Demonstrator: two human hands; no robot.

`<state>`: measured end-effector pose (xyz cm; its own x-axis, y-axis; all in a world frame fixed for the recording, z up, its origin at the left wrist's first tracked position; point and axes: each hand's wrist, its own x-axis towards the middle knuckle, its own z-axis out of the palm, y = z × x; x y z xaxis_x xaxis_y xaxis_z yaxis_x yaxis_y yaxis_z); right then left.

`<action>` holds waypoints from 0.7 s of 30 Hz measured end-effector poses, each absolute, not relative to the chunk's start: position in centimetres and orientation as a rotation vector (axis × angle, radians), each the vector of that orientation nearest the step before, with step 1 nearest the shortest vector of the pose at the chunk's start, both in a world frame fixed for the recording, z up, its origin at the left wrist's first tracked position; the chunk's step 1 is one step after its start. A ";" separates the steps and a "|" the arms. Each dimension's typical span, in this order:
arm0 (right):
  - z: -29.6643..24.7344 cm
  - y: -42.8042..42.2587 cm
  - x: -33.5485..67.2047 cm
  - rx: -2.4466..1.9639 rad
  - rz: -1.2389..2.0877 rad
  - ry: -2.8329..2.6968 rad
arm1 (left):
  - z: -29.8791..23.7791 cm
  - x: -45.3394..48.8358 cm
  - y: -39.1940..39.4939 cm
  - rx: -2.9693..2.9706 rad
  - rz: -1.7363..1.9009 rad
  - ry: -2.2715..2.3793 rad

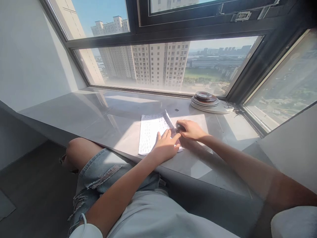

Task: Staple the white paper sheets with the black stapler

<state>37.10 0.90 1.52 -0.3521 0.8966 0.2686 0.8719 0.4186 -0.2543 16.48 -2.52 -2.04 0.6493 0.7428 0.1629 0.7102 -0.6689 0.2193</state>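
Note:
A sheet or booklet of white paper (151,132) with rows of dark print lies on the sunlit stone sill, its right edge curling up. My left hand (166,145) rests across its lower right part, fingers spread and pressing down. Beside that edge, my right hand (192,130) is closed around a dark tool with a rounded end (180,127). Most of this tool is hidden by my fingers, so its kind does not show. The fingertips of my left hand come close to it.
A stack of round plates or discs (205,100) sits at the back right of the sill (119,109), near the window frame. A small dark piece (176,109) lies behind the paper. My knee (79,152) is against the sill's front edge.

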 end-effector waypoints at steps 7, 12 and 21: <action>1.4 1.0 37.3 -1.504 0.104 -2.289 | -2.5 15.5 -2.7 2.750 0.367 1.226; 1.4 1.1 37.3 -1.500 0.109 -2.289 | -2.2 15.3 -2.8 2.748 0.382 1.208; 1.7 0.9 37.1 -1.498 0.136 -2.277 | -2.1 16.4 -2.9 2.709 0.367 1.244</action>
<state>37.13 0.90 1.68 -0.3388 0.8975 0.2824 0.8575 0.4181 -0.2998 16.37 -2.89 -2.08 0.6287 0.7605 0.1625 0.7268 -0.6489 0.2253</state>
